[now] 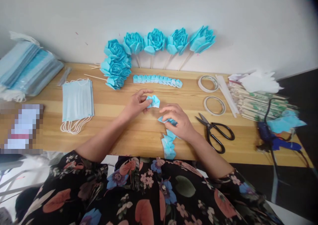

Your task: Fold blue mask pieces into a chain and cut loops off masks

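Between the thumb and fingers of my left hand [135, 105] is a small folded blue petal piece [155, 102], held just above the table. My right hand [181, 121] has its fingers curled over another folded blue petal [162, 119], partly hidden under them. Below that hand, a cluster of folded blue petals [169, 147] lies at the table's front edge. Beyond both hands, a row of folded blue petals [156, 79] is laid out sideways. Black-handled scissors [215, 130] lie partly open to the right of my right hand.
Several blue fabric roses on sticks [154, 41] line the wall. Face masks [77, 97] and a bagged mask stack [28, 67] are left, near a pixelated phone [23, 125]. Tape rolls [214, 106], wrapped sticks [260, 102] and a blue glue gun [278, 144] are right.
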`<state>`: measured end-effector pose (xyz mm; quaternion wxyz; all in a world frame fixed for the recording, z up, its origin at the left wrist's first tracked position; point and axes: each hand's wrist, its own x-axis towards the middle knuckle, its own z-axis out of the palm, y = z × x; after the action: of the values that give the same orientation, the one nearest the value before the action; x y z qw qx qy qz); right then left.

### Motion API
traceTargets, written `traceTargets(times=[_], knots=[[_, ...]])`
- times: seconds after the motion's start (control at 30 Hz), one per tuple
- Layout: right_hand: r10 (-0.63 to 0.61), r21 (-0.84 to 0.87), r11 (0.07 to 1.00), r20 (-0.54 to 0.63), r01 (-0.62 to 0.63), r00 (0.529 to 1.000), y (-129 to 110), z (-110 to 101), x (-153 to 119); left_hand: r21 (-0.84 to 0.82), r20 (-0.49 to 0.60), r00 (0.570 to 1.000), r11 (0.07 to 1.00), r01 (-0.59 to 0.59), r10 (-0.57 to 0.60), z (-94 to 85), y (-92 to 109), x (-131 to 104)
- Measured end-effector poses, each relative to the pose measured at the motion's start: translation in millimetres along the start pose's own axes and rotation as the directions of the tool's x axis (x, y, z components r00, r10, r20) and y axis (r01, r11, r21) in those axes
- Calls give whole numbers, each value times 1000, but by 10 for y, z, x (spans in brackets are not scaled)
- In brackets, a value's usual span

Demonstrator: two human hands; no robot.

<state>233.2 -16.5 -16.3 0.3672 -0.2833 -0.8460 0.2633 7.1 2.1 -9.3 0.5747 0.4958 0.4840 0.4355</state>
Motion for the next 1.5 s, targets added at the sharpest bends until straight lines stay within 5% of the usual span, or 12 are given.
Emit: traceTargets(times=[0.17,0.3,0.43,0.6,0.77,1.0,1.1,1.2,1.3,1.5], knots=[[217,44,974,65,-220,974,-5,-48,8,-57,17,1000,998,-7,8,-9,16,-15],[334,-93,938,-17,-334,943,79,8,-4,-205,170,984,979,-15,50,-10,17,-62],[322,-186,931,6,-315,947,160,90,27,-165,276,957,985,-47,92,9,36,-125],[322,-217,929,69,-301,944,198,116,80,88,272,946,974,-207,177,39,32,-148],[331,-217,927,97,-304,939,209,99,88,357,279,934,879,-317,223,62,-41,-138],[331,-94,943,141,-320,933,153,-26,92,647,256,953,703,-295,164,128,-26,-160],[334,81,933,172,-351,927,104,-142,60,670,235,959,689,-278,158,145,-20,-165],[393,216,894,45,-393,919,63,-245,26,628,235,954,721,-293,184,132,-50,-152],[436,193,888,-64,-417,898,15,-289,41,567,242,945,758,-321,219,105,-88,-134],[370,92,923,50,-373,928,-134,-266,234,494,220,931,790,-363,290,98,-83,-133]])
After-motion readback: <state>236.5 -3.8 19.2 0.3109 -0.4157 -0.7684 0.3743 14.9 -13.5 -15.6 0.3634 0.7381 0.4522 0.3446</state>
